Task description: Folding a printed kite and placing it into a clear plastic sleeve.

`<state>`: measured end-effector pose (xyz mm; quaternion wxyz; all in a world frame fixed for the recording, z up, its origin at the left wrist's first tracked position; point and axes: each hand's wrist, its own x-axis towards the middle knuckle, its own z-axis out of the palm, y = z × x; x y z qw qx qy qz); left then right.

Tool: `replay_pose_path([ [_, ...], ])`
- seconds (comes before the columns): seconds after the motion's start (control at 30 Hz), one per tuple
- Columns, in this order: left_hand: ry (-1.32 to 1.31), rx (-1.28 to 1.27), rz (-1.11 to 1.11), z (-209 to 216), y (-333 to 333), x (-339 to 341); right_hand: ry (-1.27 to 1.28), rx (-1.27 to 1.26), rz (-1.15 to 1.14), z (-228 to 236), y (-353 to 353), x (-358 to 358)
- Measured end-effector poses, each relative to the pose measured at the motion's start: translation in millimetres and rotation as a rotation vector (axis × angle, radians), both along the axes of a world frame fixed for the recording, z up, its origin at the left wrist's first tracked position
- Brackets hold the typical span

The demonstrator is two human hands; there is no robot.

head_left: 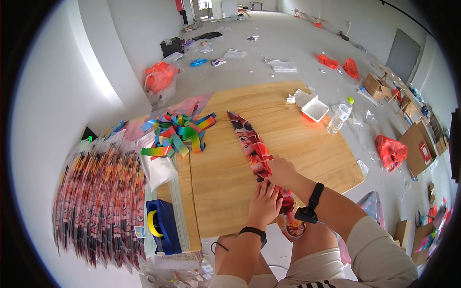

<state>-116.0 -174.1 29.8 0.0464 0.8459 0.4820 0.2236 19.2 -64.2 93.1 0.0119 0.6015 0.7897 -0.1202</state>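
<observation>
A long, narrow folded sheet with red, glossy print and cartoon eyes lies slantwise on the wooden table. Its far end is pointed, and its near end hangs past the table edge over my lap. My left hand is closed on the sheet near the table's front, fingers over its edge. Just beyond it, my right hand grips the same sheet from the right side; its fingertips are partly hidden. Both wrists wear black bands.
At the left lie a heap of rainbow ribbons, a blue tape dispenser and a pile of bagged printed sheets. A white tray and a water bottle stand at the table's right edge. Cardboard boxes and bags lie around.
</observation>
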Motion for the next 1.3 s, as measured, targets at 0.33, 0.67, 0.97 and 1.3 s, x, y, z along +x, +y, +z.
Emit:
replay_pose_path([
  [0.33, -0.044, 0.01, -0.008, -6, 0, 5, 0.214, -0.102, 0.133, -52, 43, 25],
  [0.67, -0.215, 0.022, -0.056, -6, 2, -9, 0.497, -0.264, 0.175, -54, 57, 37],
  [0.97, -0.331, 0.028, 0.151, 9, 18, -37, 0.624, -0.359, 0.212, -56, 53, 48],
  [1.3, -0.11, 0.018, 0.108, -2, 24, -37, 0.859, -0.17, 0.258, -69, 36, 58],
])
